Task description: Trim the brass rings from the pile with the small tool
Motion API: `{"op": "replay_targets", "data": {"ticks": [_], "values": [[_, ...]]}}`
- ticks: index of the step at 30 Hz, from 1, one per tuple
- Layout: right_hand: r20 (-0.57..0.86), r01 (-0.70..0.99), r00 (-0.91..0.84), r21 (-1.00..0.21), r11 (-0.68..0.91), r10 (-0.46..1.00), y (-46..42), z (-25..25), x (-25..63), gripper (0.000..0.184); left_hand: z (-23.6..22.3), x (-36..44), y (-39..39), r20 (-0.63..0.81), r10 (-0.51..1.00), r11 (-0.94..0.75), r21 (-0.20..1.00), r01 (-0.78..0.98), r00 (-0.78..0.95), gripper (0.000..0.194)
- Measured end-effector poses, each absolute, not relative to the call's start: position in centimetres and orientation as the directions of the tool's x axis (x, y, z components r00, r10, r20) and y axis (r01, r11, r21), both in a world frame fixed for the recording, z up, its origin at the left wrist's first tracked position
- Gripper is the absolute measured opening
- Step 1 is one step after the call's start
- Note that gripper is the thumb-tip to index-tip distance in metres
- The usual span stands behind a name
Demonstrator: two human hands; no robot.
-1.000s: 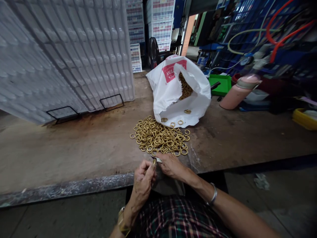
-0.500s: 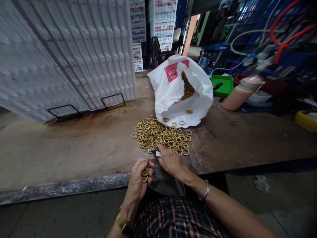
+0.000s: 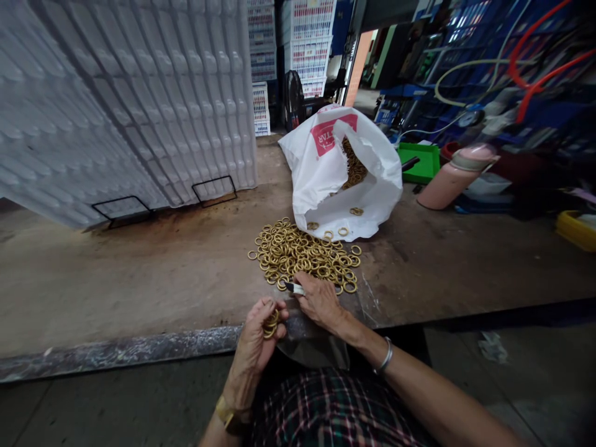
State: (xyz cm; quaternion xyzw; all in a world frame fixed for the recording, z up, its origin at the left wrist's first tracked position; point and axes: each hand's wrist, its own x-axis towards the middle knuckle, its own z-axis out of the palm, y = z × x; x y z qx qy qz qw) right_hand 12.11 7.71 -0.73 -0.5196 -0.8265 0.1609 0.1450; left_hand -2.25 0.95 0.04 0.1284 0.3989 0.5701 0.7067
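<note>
Several brass-coloured metal rings (image 3: 270,324) sit in the curled fingers of my left hand (image 3: 255,329), just past the near edge of the table. My right hand (image 3: 320,302) rests at the near side of a pile of the same rings (image 3: 298,251). Between its fingers is a white pen-like tool (image 3: 295,288) with a dark tip pointing left; its exact kind is not clear. The right fingertips reach the lowest rings of the pile. Behind the pile lies a torn white sack (image 3: 316,164) with red print, its mouth facing me and more rings inside.
White ribbed plastic trays (image 3: 186,93) stand upright at the left in black wire holders (image 3: 215,189). A pink bottle (image 3: 447,183), a green tray (image 3: 419,160) and a yellow container (image 3: 575,231) are on the right of the wooden table (image 3: 139,273). White crates (image 3: 311,43) are stacked behind.
My left fingers have curled in, and the ring that was pinched at their tips now lies lower, among the others. My right hand and its tool have barely moved.
</note>
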Motion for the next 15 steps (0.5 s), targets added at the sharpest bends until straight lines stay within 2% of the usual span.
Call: {"op": "replay_targets", "data": {"ticks": [5,9,15], "values": [[0.176,0.708,-0.446,-0.529,0.467,0.877,7.5,-0.9,12.6,0.020,0.2,-2.1,1.1,-0.438,0.899,0.333,0.667,-0.666,0.012,0.030],[0.150,0.634,-0.496,-0.610,0.475,0.855,6.9,-0.3,12.5,0.026,0.4,-1.7,1.3,-0.411,0.910,0.293,0.741,-0.604,-0.063,0.035],[0.200,0.497,-0.555,-0.699,0.514,0.807,6.4,1.1,12.3,0.015,0.0,-0.9,1.3,-0.343,0.933,0.278,0.881,-0.382,-0.112,0.041]]}}
